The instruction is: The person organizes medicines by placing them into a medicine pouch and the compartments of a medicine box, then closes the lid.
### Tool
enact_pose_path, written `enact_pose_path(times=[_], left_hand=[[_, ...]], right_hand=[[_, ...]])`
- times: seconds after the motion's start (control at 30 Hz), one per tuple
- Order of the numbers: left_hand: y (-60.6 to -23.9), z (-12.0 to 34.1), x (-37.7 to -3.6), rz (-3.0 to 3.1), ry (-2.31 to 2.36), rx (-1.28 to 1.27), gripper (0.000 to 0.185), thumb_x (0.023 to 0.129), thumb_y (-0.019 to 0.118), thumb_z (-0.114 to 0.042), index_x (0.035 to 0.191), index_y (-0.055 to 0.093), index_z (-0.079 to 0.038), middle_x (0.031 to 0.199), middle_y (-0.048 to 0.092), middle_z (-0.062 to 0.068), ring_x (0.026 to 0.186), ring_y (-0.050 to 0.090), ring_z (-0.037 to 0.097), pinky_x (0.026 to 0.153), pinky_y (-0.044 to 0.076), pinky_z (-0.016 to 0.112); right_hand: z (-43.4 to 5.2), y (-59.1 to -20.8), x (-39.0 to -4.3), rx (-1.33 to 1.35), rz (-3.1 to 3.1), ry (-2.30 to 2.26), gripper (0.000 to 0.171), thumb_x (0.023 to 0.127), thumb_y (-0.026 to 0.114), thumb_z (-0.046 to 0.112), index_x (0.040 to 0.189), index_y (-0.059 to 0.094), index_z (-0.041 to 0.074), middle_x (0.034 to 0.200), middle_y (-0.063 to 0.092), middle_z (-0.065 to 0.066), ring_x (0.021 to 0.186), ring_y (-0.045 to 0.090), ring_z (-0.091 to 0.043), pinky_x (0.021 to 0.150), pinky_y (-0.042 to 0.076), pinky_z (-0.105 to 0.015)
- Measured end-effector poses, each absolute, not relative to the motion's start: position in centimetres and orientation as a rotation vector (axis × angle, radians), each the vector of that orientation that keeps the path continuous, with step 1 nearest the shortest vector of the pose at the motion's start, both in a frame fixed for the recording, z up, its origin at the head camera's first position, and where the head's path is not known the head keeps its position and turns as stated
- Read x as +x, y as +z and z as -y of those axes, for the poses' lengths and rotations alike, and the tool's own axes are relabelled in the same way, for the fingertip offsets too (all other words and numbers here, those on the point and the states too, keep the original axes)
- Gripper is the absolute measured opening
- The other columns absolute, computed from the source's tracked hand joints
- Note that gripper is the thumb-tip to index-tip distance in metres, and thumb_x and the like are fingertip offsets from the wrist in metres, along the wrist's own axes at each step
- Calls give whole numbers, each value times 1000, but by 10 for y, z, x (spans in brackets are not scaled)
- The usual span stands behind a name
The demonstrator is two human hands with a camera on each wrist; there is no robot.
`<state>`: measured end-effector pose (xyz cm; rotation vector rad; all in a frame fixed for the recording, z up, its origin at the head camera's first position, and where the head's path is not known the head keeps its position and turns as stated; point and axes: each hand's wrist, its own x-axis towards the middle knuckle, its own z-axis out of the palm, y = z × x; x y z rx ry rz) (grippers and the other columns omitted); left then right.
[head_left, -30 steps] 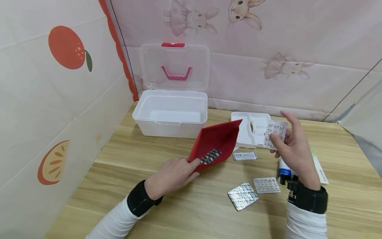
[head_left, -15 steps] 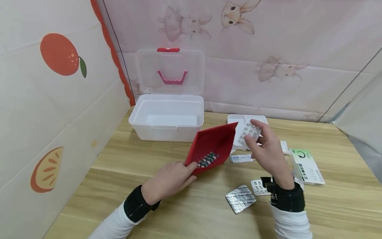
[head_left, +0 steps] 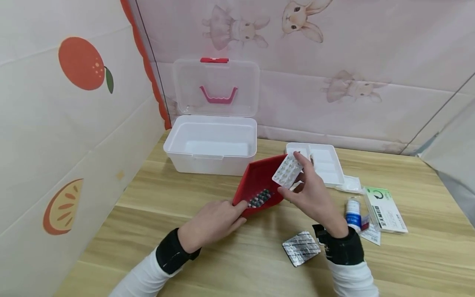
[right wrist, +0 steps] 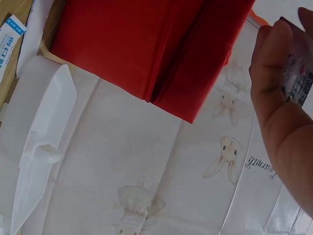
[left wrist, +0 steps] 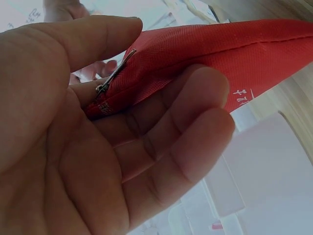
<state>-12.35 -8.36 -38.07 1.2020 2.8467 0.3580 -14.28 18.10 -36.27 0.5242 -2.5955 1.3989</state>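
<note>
Since the frame of a second ago, the right hand [head_left: 313, 196] has travelled leftward from beside the white tray [head_left: 326, 161], bringing a blister pack [head_left: 287, 170] with it, and the pack now overlaps the mouth of the red pouch [head_left: 256, 175] in the head view; whether the two touch cannot be told. The left hand [head_left: 213, 222] and the pouch have kept nearly the same place. The right hand pinches the pack between thumb and fingers near its edges. The left hand grips the pouch's near edge between thumb and forefinger, its other fingers loosely bent, a metal zipper pull showing beside them in the left wrist view. The held pack is pale, a small rectangle with rows of round bumps, and tilted. The pouch is fabric, its mouth gaping, with a strip of dark green and white capsules [head_left: 259, 198] inside. On the wood-grained table [head_left: 230, 268] a silver foil pack [head_left: 301, 248] lies near the right wrist, with a blue-labelled bottle [head_left: 353, 214] and a green-and-white carton [head_left: 386, 210] farther right. A translucent box [head_left: 200, 165] stands behind, lid raised, before a pink rabbit-print cloth [head_left: 297, 103]; a fruit-print cloth [head_left: 29, 144] hangs at the left.
</note>
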Motion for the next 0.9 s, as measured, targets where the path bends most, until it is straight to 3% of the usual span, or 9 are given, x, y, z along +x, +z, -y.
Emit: enact_pose_path(times=[0.33, 0.57, 0.73, 0.9], left_hand=[[-379, 83, -123, -2849, 344, 1211, 22, 95, 68, -27, 105, 56, -11, 73, 64, 2, 54, 50, 7, 50, 41, 20], [-379, 83, -123, -2832, 354, 1201, 23, 96, 67, -27, 108, 57, -11, 76, 66, 2, 54, 50, 6, 50, 40, 18], [-379, 83, -123, -2834, 347, 1198, 23, 96, 66, -28, 109, 56, -12, 77, 67, 3, 55, 50, 6, 50, 40, 18], [-379, 84, -122, -2838, 348, 1201, 23, 96, 67, -27, 109, 57, -11, 79, 68, 3, 55, 52, 6, 51, 41, 18]], right_hand=[[-172, -369, -146, 596, 2601, 1241, 80, 80, 83, 14, 146, 40, -1, 105, 62, -12, 76, 60, -24, 60, 51, -25], [-170, -374, -145, 686, 2489, 1174, 65, 80, 83, 11, 137, 53, 2, 110, 65, -12, 73, 61, -20, 60, 55, -31], [-169, -374, -145, 702, 2487, 1136, 57, 83, 81, 11, 134, 58, 4, 114, 67, -14, 82, 61, -18, 63, 57, -39], [-168, -375, -145, 699, 2510, 1096, 53, 84, 80, 12, 133, 61, 5, 118, 68, -15, 88, 61, -21, 65, 57, -34]])
